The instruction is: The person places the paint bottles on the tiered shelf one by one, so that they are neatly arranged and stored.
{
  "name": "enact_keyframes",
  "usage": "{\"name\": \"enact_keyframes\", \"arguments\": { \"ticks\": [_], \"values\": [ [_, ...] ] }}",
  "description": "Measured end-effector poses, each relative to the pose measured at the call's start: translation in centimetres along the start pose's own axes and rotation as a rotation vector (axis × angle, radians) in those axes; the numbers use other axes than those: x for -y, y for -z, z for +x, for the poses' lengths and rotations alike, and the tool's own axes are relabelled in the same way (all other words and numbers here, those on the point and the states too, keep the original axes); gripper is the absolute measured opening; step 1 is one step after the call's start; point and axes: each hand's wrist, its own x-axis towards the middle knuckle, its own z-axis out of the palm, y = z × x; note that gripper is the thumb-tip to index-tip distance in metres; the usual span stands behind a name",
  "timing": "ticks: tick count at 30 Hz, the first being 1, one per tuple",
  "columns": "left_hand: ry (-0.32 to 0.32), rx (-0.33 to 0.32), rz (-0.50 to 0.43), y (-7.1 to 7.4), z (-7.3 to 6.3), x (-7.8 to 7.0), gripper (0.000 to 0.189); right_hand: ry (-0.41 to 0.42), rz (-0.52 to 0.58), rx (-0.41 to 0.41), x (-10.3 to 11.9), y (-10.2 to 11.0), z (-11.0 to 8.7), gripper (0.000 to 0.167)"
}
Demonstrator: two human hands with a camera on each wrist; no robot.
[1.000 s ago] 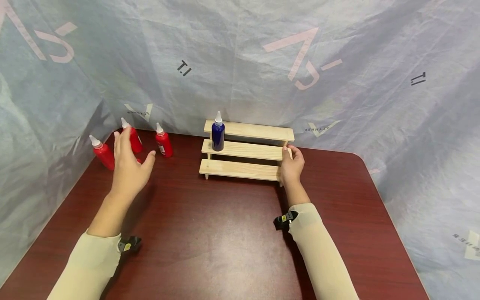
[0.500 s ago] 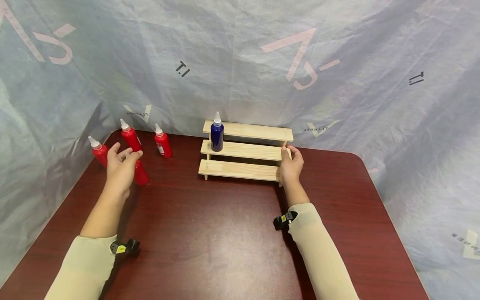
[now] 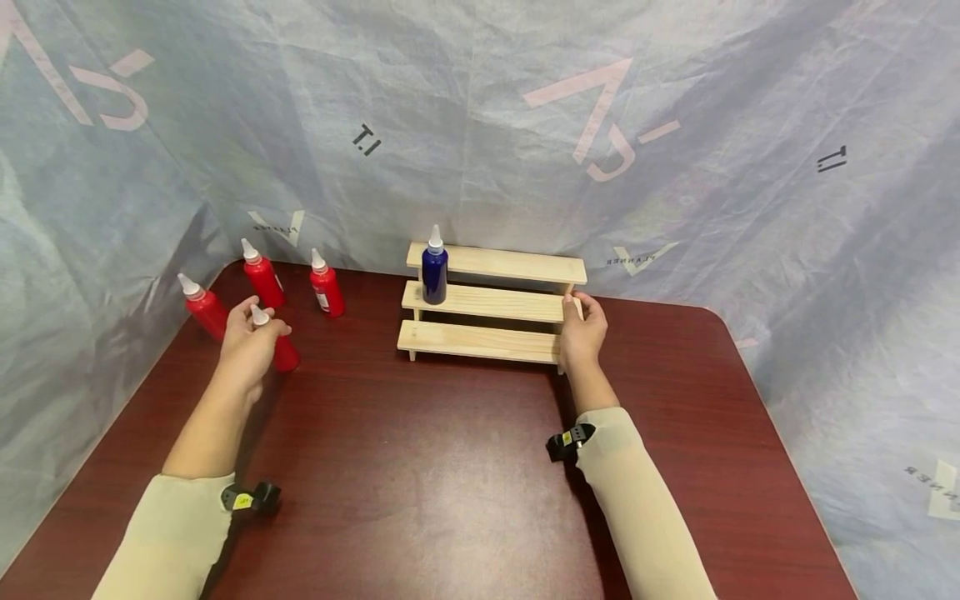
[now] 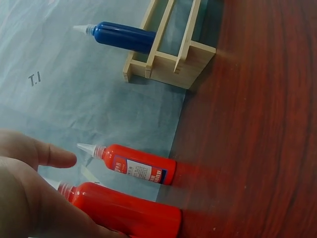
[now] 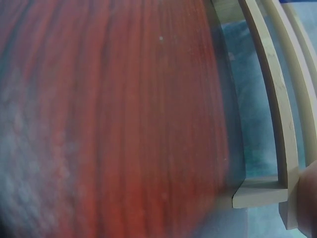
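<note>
In the head view my left hand (image 3: 247, 343) is round the nearest red squeeze bottle (image 3: 286, 354), thumb across its upper body. This bottle (image 4: 131, 210) stands upright on the table, its white nozzle showing above the hand; the hand hides part of it. My right hand (image 3: 583, 333) grips the right end of a three-tier wooden display rack (image 3: 480, 337), thumb on top of the middle step. A dark blue squeeze bottle (image 3: 434, 277) with a white nozzle stands at the left end of that middle step. Only a sliver of the right hand (image 5: 308, 198) shows in the right wrist view.
Three more red squeeze bottles stand at the table's back left: one by the left edge (image 3: 206, 310), one in the corner (image 3: 264, 282), one nearer the rack (image 3: 327, 290). Grey printed cloth (image 3: 465, 125) hangs behind the dark red table (image 3: 420, 483).
My left hand has come down from above the red bottles and closed round the nearest one. The right hand keeps its hold on the rack, which stays in place.
</note>
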Motion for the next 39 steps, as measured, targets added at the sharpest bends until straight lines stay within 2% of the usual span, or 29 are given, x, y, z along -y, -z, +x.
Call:
{"name": "enact_keyframes", "arguments": {
  "ticks": [4, 6, 9, 12, 15, 18, 20, 23, 33, 39],
  "values": [
    [-0.020, -0.029, 0.037, 0.3, 0.0, 0.3, 0.069, -0.011, 0.000, 0.008, 0.0, 0.0, -0.1, 0.024],
    [-0.028, -0.041, 0.045, 0.5, 0.0, 0.5, 0.057, -0.010, 0.007, 0.011, 0.1, 0.0, -0.1, 0.025],
    [-0.049, -0.026, 0.059, 0.8, 0.0, 0.6, 0.033, -0.004, 0.016, 0.012, 0.3, 0.0, -0.1, 0.026],
    [-0.076, -0.001, 0.046, 1.2, 0.0, 0.7, 0.022, -0.001, 0.025, 0.016, 0.5, 0.0, -0.2, 0.028],
    [-0.086, 0.013, -0.032, 1.6, 0.1, 0.8, 0.023, -0.001, 0.023, 0.025, 0.6, 0.0, -0.2, 0.031],
    [-0.073, 0.038, -0.134, 1.9, 0.1, 1.0, 0.029, -0.004, 0.018, 0.027, 0.6, -0.1, -0.2, 0.033],
    [-0.062, 0.056, -0.169, 2.0, 0.1, 0.9, 0.034, -0.003, 0.016, 0.025, 0.7, -0.1, -0.2, 0.033],
    [-0.067, 0.063, -0.171, 1.9, 0.1, 0.7, 0.041, -0.003, 0.013, 0.021, 0.8, -0.1, -0.1, 0.031],
    [-0.144, 0.071, -0.217, 1.1, -0.2, 0.4, 0.031, 0.001, 0.004, 0.025, 0.6, 0.1, -0.1, 0.034],
    [-0.186, 0.078, -0.211, 0.5, -0.4, 0.4, 0.039, 0.000, 0.008, 0.018, 0.4, 0.1, -0.3, 0.032]
  ]
}}
